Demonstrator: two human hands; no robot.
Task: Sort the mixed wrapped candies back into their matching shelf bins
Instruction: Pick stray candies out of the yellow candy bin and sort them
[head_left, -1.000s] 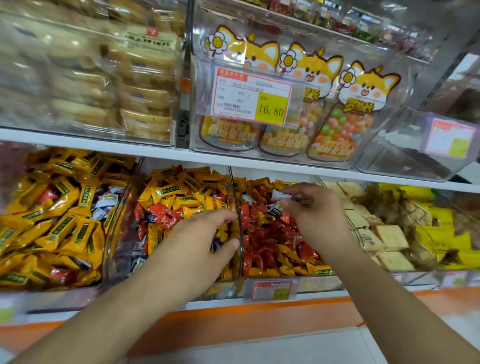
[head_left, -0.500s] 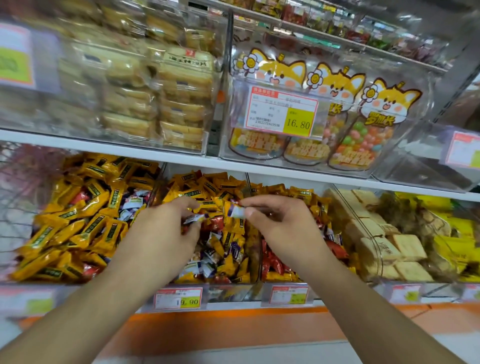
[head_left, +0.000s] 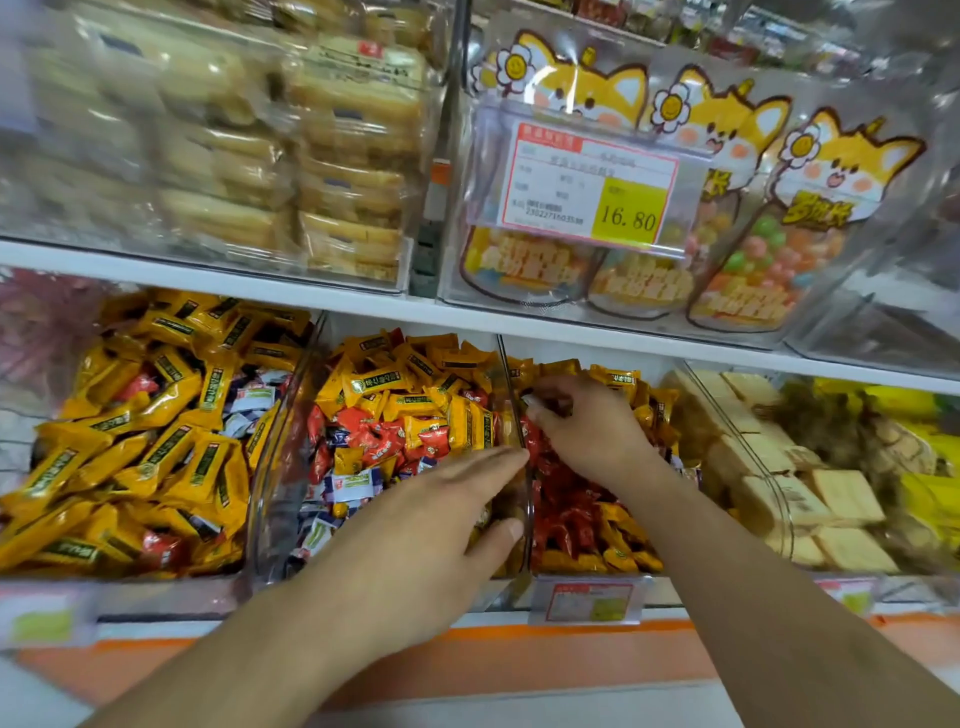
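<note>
Three clear bins stand side by side on the lower shelf. The left bin (head_left: 270, 519) is filled with long yellow candies, with a few red and white ones among them. In the middle bin (head_left: 511, 374) yellow, red and white-blue candies (head_left: 353, 480) lie mixed. The right bin (head_left: 524, 551) contains red candies (head_left: 566, 519) and yellow ones. My left hand (head_left: 431, 530) hovers flat over the middle bin's front right, its fingertips at the clear divider. My right hand (head_left: 587, 431) is in the right bin by that divider and pinches a small pale candy (head_left: 528, 400), mostly hidden.
Right of the candy bins is a bin of wrapped biscuits (head_left: 810, 499). On the upper shelf sit packed cakes (head_left: 332, 171) and fox-printed candy bags (head_left: 727, 223) behind a 16.80 price tag (head_left: 592, 187). An orange strip (head_left: 519, 660) runs under the shelf front.
My right hand moved from over the middle bin to the right bin beside the divider. My left hand slid right and flattened over the middle bin. The view tilted closer.
</note>
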